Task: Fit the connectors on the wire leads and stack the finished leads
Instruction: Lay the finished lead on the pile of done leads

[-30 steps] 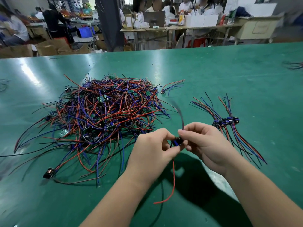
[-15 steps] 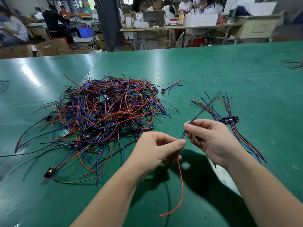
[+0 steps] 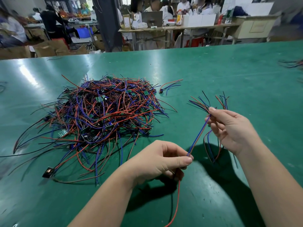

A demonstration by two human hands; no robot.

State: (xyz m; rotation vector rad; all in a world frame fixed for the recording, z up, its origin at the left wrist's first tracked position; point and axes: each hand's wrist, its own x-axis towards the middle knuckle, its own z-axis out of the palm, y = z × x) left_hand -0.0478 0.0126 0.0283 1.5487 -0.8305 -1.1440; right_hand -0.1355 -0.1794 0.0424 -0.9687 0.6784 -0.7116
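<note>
Blue-red lead (image 3: 198, 134), light and limp, spans left hand (image 3: 161, 161) and right hand (image 3: 232, 128), fingers pinching each end. Likely best gripped by its connector. Pile (image 3: 105, 115) at ten o'clock.

Bright overhead light throws white glare across the green worktop (image 3: 213, 76) at far left. Dark, soft shadows pool under both forearms. The far workbenches blur, and straight edges bow outward.
</note>
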